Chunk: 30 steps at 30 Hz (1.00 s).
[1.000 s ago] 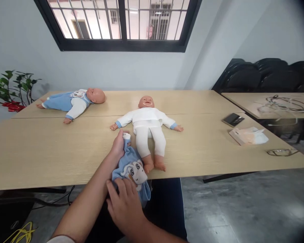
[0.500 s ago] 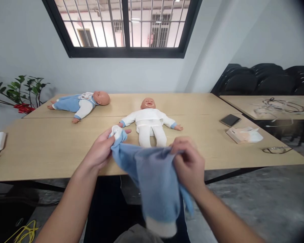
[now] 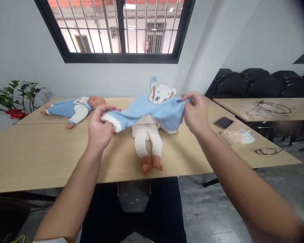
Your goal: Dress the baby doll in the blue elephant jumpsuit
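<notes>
Head view: L grip (image 3: 100,130) + R grip (image 3: 196,113) pinched on blue top (image 3: 152,113), mid-frame over doll (image 3: 147,143). Risk: edge-only pinch slips, top drops.

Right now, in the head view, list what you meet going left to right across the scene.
From the left: green plant → doll in blue outfit → left hand → blue garment → right hand → phone → glasses.
</notes>
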Motion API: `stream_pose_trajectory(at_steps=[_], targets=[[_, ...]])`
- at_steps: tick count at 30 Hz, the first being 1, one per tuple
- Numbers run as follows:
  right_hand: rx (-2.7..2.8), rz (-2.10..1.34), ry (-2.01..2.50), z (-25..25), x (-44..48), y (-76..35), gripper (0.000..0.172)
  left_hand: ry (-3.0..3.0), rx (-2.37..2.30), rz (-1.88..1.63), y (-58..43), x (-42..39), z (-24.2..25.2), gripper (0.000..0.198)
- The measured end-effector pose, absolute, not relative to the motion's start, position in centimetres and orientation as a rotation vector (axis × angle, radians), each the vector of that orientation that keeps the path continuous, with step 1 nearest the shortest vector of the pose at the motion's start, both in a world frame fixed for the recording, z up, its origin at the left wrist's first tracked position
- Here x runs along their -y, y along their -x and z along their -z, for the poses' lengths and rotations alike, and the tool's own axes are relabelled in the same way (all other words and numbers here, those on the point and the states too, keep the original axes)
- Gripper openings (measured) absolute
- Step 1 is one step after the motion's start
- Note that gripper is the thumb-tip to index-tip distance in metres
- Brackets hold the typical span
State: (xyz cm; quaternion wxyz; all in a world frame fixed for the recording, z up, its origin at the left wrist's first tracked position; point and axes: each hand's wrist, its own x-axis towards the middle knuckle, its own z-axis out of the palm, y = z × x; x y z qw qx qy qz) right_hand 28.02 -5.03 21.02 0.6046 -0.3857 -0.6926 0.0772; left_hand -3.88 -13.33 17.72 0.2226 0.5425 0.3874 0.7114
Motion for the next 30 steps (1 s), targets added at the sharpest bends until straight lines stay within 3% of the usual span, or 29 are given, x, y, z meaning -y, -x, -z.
stream_pose_trajectory(at_steps=[3,6,9,12,14,18,21,25,30], targets=[[1.456,-0.515,1.186,-13.8,6.7,-27.9,0.017,-1.451,-1.327,-1.665,3.7,16.6,-10.7,0.028],[1.321,-0.820,1.369,-7.2,10.5,-28.1,0.046,-1.470,-1.473,-1.347,3.4,20.7,-4.8,0.027],[1.292,-0.991,1.457,-3.3,15.1,-28.6,0.066,-1.488,-1.420,-1.187,3.2,24.1,-1.8,0.032],[1.372,-0.988,1.513,-2.7,18.4,-28.8,0.081,-1.646,-1.395,-1.035,3.0,25.8,-1.4,0.032],[1.309,-1.079,1.512,-3.7,19.6,-29.0,0.078,-1.771,-1.354,-0.916,2.7,26.1,-1.9,0.036],[1.165,-1.328,1.462,-5.7,21.5,-30.4,0.054,-1.859,-1.229,-0.696,2.7,26.5,-3.2,0.055],[1.423,-1.196,1.602,-5.7,22.7,-32.4,0.049,-1.836,-1.134,-0.586,3.1,26.1,-4.2,0.079],[1.646,-0.771,1.797,-4.8,20.9,-34.0,0.045,-1.904,-1.213,-0.772,2.3,21.7,-5.6,0.040],[1.767,-0.581,1.704,-4.1,11.5,-31.6,0.044,-2.050,-1.471,-1.043,-2.3,10.1,-7.4,0.035]])
